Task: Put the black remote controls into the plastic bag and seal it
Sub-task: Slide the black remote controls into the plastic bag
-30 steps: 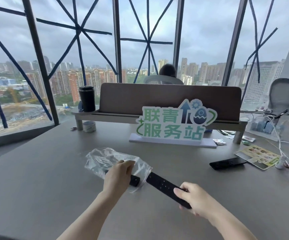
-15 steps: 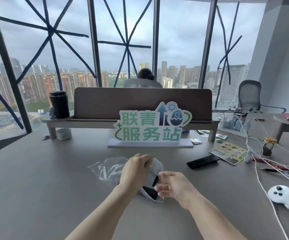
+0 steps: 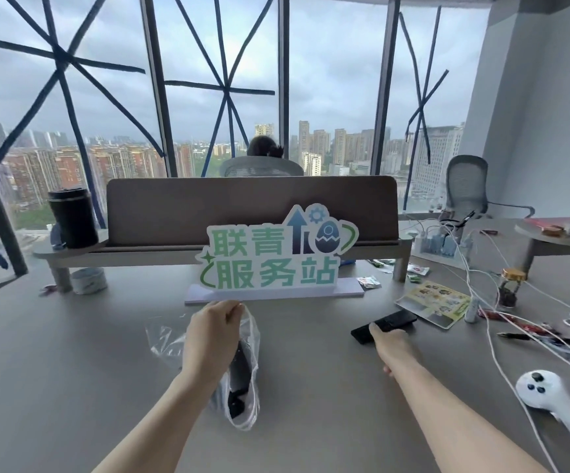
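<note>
Fingers (image 3: 234,310) of left hand (image 3: 211,339) pinched on mouth of clear crinkled plastic bag (image 3: 247,339), one black remote control (image 3: 239,373) inside. Right hand (image 3: 387,343) loosely spread, touching second slim black remote control (image 3: 396,320) on grey desk (image 3: 72,370). Second pickup under way; next likely grasping, then sliding into held-open mouth.

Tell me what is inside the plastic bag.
One black remote shows through the plastic bag, which the left hand holds up. The hand covers part of the bag.
</note>
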The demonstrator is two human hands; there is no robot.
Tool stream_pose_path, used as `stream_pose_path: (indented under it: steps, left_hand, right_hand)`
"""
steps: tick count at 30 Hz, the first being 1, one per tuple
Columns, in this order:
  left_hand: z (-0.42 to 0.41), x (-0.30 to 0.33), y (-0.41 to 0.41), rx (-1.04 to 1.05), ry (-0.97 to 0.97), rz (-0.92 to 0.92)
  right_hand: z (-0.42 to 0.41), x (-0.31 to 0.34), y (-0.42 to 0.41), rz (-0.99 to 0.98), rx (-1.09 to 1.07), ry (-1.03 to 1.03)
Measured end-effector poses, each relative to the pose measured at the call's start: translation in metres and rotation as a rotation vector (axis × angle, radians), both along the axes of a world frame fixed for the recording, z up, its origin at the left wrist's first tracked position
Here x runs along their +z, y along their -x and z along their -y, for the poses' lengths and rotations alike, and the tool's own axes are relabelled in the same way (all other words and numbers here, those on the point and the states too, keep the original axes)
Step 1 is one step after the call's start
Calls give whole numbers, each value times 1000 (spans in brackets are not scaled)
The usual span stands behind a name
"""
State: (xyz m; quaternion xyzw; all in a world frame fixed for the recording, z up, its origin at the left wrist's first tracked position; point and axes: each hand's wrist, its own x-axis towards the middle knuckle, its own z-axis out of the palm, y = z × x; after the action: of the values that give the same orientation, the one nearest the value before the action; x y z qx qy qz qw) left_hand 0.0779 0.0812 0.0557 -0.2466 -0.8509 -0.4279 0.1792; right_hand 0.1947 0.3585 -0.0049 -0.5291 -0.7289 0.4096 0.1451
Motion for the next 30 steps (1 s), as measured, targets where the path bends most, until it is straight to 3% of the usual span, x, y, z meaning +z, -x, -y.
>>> stream_pose_path:
  steps: [6,9,12,20,23,27,30]
  left_hand:
    - [-9,-5,8,-32,15,-10]
    - [-9,-9,11,-37,35,-3]
    - [-8,-14,10,-39,58,26]
    - [0,-14,0,-31,113,63]
    - [4,-12,-9,-25,118,79]
    - [11,-15,-19,-28,133,70]
    - [17,-18,-26,-47,161,45]
  right_hand:
    - [-22,-4,37,337,-9,-150]
    - [-25,2,39,381,73,-159]
    - [-32,-4,28,289,155,-84]
    - [19,31,-52,-374,396,333]
    - [55,52,-75,-365,561,469]
    - [104,52,-68,-202,727,465]
    - [143,37,-42,-230,768,437]
